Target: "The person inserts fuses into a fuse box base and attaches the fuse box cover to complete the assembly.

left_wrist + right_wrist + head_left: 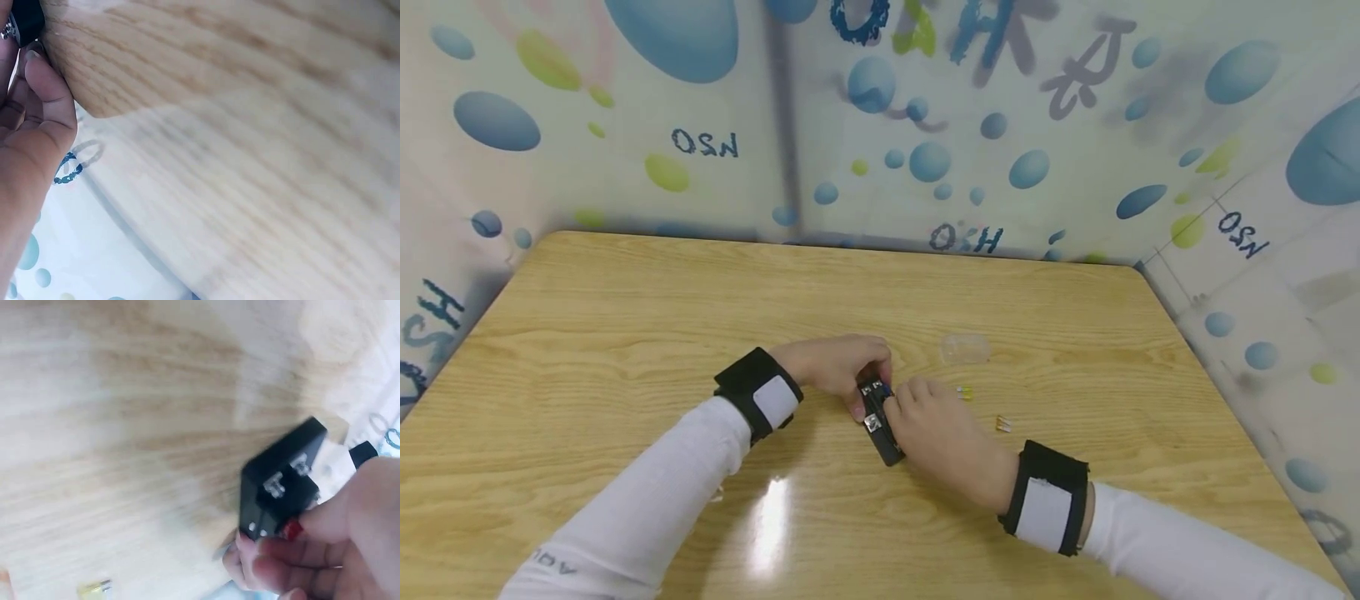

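Observation:
A black fuse block (882, 437) with metal clips along its top is held between the two hands, tilted over the table. My left hand (842, 364) grips its far end with fingers and thumb. At its right side is my right hand (942, 429), its thumb and fingers pinching a small red blade fuse (291, 529) against the block. How deep the red fuse sits is hidden by the fingers. In the left wrist view only a dark corner of the block (28, 22) shows beside the left fingers.
Right of the hands lie a yellow blade fuse (965, 392) and a brownish blade fuse (1003, 424). Behind them a clear plastic container (966, 348) lies on the wooden table (662, 333). A patterned wall covering (737, 192) rises beyond the table's far edge.

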Motion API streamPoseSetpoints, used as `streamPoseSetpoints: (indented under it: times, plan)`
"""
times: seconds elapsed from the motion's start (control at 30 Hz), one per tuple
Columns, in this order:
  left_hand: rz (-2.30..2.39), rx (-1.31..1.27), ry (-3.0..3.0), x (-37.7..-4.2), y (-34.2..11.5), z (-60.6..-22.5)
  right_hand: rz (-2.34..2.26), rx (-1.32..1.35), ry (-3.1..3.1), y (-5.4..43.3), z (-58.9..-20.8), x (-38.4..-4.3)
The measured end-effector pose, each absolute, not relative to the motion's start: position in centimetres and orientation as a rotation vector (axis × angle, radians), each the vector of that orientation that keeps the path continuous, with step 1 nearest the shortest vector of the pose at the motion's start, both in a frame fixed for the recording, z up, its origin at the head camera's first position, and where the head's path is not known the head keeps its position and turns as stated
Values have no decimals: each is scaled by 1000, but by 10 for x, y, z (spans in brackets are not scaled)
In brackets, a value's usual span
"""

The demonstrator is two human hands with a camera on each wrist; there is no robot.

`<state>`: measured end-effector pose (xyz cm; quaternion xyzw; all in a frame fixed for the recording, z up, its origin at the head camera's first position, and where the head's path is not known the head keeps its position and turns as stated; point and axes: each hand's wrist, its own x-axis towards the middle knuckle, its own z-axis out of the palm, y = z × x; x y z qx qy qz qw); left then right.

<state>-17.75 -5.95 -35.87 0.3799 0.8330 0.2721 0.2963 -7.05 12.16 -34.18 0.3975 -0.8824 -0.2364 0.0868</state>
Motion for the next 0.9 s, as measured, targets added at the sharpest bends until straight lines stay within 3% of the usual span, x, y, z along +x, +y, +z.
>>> streamPoseSetpoints:
  times: [0.37, 0.67, 0.9]
  plan:
    - [739, 1005, 2213, -178, -59, -360, -197, 1061, -3107, 114, -326, -83]
    - [730, 998, 2219, -178, -60, -359, -154, 876, -3252, 107, -329, -86]
    - [743, 996, 2212, -178, -60, -359, -141, 877, -3252, 108, -331, -87]
